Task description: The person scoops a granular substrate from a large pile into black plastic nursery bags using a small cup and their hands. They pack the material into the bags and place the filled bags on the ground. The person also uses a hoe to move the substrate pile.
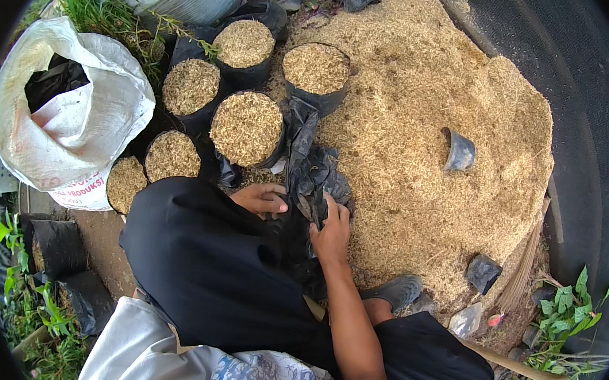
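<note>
A crumpled black plastic bag (318, 175) lies between my hands, in front of my bent knees. My right hand (331, 235) is closed on its right side, with thumb and fingers pinching the plastic. At its left edge my left hand (262, 199) has curled fingers and a thumb against the plastic; part of that grip is hidden. Close beyond my left hand stands a black grow bag (247, 129) filled to the top with light brown shavings. Another filled grow bag (316, 69) stands farther off, beside the shavings pile (428, 121).
More filled grow bags (190, 87) cluster to the left, near an open white sack (120, 88) with black plastic inside. A small dark pot (460, 151) lies on the pile. A wooden handle (522, 368) and a dark piece (483, 273) lie at the right.
</note>
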`<control>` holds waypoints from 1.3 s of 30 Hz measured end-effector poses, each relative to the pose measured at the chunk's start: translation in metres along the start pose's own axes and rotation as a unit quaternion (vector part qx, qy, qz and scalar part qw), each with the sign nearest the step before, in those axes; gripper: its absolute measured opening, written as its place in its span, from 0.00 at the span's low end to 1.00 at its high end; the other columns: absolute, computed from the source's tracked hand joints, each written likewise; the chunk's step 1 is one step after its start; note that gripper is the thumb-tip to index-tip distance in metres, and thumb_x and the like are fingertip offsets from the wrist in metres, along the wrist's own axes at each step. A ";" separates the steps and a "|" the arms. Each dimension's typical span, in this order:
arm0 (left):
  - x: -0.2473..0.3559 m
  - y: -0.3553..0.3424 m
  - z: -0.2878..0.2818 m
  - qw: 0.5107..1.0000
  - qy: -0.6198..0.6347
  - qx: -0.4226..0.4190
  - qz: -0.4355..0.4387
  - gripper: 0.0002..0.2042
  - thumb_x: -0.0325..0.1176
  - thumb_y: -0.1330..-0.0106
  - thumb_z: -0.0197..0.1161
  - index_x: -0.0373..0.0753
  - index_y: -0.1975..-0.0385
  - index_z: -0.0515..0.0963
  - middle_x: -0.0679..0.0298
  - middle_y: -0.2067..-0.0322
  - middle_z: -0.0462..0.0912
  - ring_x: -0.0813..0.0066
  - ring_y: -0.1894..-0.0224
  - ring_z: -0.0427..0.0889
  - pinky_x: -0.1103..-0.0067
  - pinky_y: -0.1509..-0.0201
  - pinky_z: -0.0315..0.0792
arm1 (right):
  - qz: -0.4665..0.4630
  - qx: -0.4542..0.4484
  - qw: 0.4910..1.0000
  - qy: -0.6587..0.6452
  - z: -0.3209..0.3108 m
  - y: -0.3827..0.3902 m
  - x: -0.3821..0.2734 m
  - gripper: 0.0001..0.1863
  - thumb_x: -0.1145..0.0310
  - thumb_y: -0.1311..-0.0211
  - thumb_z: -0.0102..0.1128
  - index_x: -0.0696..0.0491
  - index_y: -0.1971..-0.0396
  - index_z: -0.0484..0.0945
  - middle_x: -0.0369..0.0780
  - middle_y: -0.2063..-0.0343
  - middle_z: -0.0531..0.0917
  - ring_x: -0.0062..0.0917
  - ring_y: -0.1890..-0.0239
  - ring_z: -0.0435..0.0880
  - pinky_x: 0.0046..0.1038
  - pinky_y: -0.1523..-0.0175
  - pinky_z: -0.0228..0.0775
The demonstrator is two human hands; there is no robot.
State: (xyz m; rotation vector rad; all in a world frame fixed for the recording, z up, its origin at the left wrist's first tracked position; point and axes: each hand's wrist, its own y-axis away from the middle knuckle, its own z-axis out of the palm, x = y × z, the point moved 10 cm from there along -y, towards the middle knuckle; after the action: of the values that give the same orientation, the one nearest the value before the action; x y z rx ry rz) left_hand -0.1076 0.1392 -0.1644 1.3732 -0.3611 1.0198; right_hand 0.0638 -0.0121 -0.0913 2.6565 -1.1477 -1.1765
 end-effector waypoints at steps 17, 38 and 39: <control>0.372 0.074 0.089 0.885 -0.420 -0.094 0.176 0.48 0.59 0.24 0.71 0.36 0.15 0.57 0.41 0.31 0.80 0.54 0.31 0.85 0.63 0.25 0.75 | 0.055 -0.047 0.944 -0.321 -0.305 -0.042 -0.035 0.16 0.66 0.24 0.73 0.57 0.43 0.87 0.39 0.51 0.92 0.21 0.49 0.89 0.25 0.42 0.80; 0.362 -0.020 0.247 0.959 -0.179 0.024 0.217 0.50 0.30 0.30 0.78 0.37 0.14 0.49 0.46 0.32 0.77 0.52 0.32 0.81 0.63 0.31 0.79 | 0.004 0.000 0.999 0.042 -0.360 0.016 -0.035 0.44 0.54 0.32 0.78 0.54 0.22 0.68 0.52 0.39 0.87 0.45 0.36 0.86 0.47 0.29 0.77; 0.368 -0.019 0.249 0.932 -0.267 0.046 0.239 0.51 0.30 0.31 0.79 0.39 0.13 0.49 0.45 0.29 0.75 0.49 0.30 0.79 0.62 0.30 0.79 | 0.013 0.026 0.999 0.045 -0.365 0.016 -0.030 0.41 0.57 0.31 0.78 0.51 0.23 0.71 0.52 0.40 0.88 0.43 0.39 0.89 0.46 0.31 0.79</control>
State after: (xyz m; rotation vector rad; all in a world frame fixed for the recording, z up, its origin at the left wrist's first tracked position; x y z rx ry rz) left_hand 0.1924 0.0551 0.1525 1.6852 -1.1086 1.0458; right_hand 0.2763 -0.1005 0.1935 2.6929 -1.2101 -1.0259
